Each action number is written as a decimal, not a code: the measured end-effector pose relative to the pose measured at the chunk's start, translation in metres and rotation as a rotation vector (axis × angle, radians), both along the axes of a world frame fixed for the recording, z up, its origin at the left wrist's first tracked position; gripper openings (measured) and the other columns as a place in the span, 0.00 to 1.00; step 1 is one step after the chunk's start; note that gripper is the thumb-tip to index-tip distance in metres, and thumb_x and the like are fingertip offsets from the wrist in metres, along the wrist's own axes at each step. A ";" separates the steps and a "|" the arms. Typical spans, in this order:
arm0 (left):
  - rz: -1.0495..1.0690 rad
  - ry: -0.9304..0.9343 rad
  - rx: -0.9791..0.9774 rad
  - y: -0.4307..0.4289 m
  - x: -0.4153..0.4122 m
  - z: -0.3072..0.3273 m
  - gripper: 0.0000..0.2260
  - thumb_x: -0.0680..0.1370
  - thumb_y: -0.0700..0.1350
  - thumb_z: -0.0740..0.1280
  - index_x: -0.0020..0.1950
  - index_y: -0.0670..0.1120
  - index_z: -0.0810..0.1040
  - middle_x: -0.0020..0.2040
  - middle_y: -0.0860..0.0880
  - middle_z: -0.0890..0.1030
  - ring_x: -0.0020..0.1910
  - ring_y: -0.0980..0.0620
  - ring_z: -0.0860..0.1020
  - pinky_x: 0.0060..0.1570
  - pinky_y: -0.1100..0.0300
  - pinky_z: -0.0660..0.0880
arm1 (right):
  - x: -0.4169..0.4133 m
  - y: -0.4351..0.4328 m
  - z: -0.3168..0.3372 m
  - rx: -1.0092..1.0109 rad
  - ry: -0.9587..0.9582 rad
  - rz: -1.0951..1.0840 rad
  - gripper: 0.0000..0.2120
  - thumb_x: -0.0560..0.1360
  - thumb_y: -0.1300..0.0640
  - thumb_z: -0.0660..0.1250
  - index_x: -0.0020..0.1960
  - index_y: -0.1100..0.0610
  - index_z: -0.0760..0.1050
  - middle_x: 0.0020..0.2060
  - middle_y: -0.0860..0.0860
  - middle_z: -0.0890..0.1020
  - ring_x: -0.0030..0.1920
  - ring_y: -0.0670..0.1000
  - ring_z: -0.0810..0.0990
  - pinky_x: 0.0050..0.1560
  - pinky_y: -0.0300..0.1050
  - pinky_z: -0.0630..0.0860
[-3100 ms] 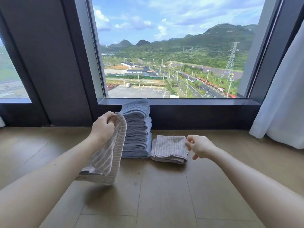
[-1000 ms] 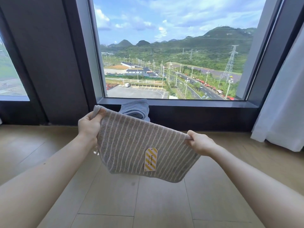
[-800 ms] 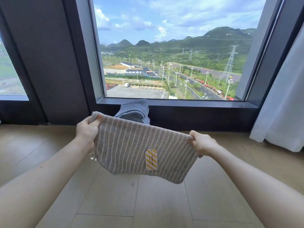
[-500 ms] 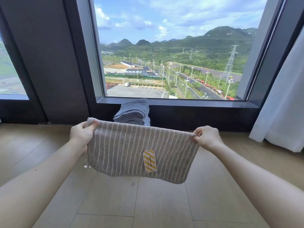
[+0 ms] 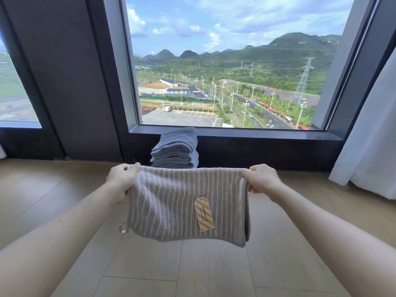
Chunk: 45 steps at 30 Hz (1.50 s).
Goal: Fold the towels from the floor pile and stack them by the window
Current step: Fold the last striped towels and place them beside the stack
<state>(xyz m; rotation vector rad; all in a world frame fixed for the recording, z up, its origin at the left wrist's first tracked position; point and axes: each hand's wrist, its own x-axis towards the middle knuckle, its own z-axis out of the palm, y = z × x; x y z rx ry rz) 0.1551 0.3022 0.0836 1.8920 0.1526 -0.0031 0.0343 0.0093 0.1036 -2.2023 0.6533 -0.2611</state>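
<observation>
A beige towel with white stripes [image 5: 171, 202] hangs flat in the air above the floor, stretched level between both hands. My left hand [image 5: 122, 181] grips its top left corner and my right hand [image 5: 261, 179] grips its top right corner. A yellow striped tag [image 5: 204, 213] dangles on the towel's front. Behind the towel, a stack of folded blue-grey towels [image 5: 175, 146] stands against the wall under the window sill [image 5: 235, 133]. The held towel hides the lower part of the stack and the floor to its right.
Pale wood floor [image 5: 150, 264] spreads below the towel. A white curtain [image 5: 370, 146] hangs at the right, reaching the floor. A dark wall pillar [image 5: 64, 82] stands at the left of the window.
My right hand took the towel's free corner and both hands spread it wide. Over the last second the towel dropped lower and its top edge levelled out.
</observation>
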 end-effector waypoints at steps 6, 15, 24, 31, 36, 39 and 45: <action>-0.130 0.089 -0.283 -0.052 -0.028 0.018 0.11 0.77 0.46 0.67 0.37 0.44 0.71 0.36 0.47 0.76 0.33 0.51 0.74 0.32 0.59 0.70 | 0.008 0.038 0.012 0.269 -0.058 0.166 0.09 0.75 0.53 0.62 0.42 0.58 0.75 0.35 0.52 0.77 0.30 0.47 0.78 0.38 0.40 0.76; -0.321 -0.086 -0.227 -0.103 -0.059 0.022 0.10 0.81 0.50 0.57 0.42 0.49 0.71 0.38 0.48 0.75 0.37 0.51 0.73 0.38 0.55 0.72 | 0.020 0.079 0.020 0.386 -0.170 0.279 0.11 0.77 0.52 0.61 0.38 0.54 0.72 0.31 0.50 0.76 0.32 0.47 0.77 0.38 0.41 0.76; -0.415 -0.107 -0.343 -0.106 -0.068 0.021 0.09 0.83 0.48 0.54 0.48 0.49 0.72 0.45 0.47 0.79 0.41 0.53 0.78 0.39 0.60 0.76 | 0.018 0.084 0.024 0.339 -0.112 0.307 0.23 0.79 0.42 0.54 0.35 0.58 0.70 0.31 0.55 0.74 0.33 0.53 0.73 0.38 0.44 0.72; -0.439 -0.077 -0.477 -0.093 -0.064 0.013 0.08 0.80 0.44 0.61 0.57 0.44 0.75 0.52 0.44 0.81 0.50 0.49 0.80 0.55 0.51 0.76 | 0.015 0.079 0.030 0.297 -0.104 0.398 0.34 0.78 0.36 0.42 0.48 0.56 0.80 0.42 0.51 0.77 0.40 0.51 0.75 0.46 0.46 0.76; -0.438 0.024 -0.631 -0.085 -0.055 0.024 0.13 0.82 0.40 0.53 0.51 0.43 0.77 0.40 0.46 0.83 0.38 0.51 0.82 0.37 0.56 0.79 | 0.015 0.027 0.015 0.362 -0.270 0.213 0.30 0.73 0.41 0.64 0.71 0.53 0.64 0.64 0.50 0.72 0.67 0.54 0.69 0.61 0.48 0.69; -0.465 0.072 -0.708 -0.091 -0.053 0.030 0.13 0.83 0.41 0.52 0.52 0.44 0.76 0.41 0.46 0.82 0.36 0.52 0.82 0.33 0.58 0.79 | 0.008 0.007 -0.014 0.668 0.009 0.329 0.55 0.55 0.26 0.69 0.75 0.46 0.53 0.71 0.51 0.65 0.68 0.55 0.69 0.67 0.55 0.66; -0.365 0.302 -0.597 -0.106 -0.035 0.016 0.19 0.83 0.52 0.50 0.62 0.43 0.72 0.44 0.44 0.81 0.41 0.47 0.81 0.35 0.53 0.76 | 0.002 0.000 -0.040 0.955 -0.038 0.349 0.21 0.72 0.52 0.70 0.62 0.58 0.73 0.52 0.54 0.81 0.48 0.53 0.82 0.50 0.48 0.79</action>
